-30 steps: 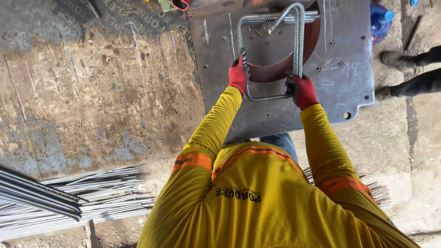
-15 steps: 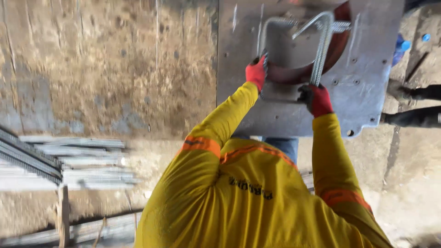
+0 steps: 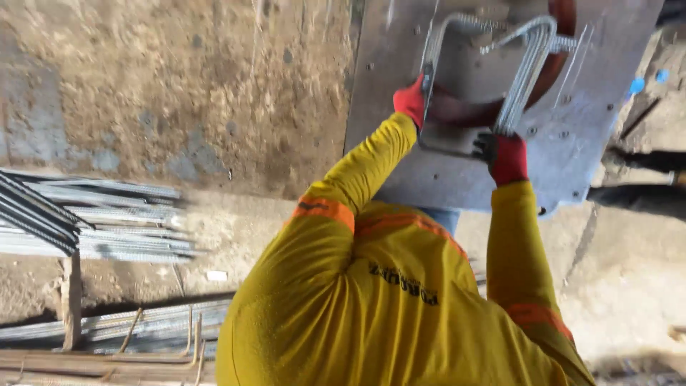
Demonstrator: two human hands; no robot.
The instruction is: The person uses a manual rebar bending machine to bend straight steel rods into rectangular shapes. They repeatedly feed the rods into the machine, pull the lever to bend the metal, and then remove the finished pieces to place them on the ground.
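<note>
Still gripped in both red-gloved hands: bent rebar stirrup (image 3: 493, 78) on the steel bending plate (image 3: 572, 157), near its far edge. Left hand (image 3: 411, 100) clamped round one leg, right hand (image 3: 506, 156) round the other. Shifted rightward since the earlier frame; rebar bundle (image 3: 93, 214) stacked left.

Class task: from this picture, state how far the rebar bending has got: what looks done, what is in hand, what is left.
Done: the rebar already has bends, forming a part-closed loop on the steel plate. In hand: the left hand grips one side of the loop, the right hand the other leg. Left: the loop's ends look not yet closed, and straight bars lie stacked on the floor, unbent.
</note>
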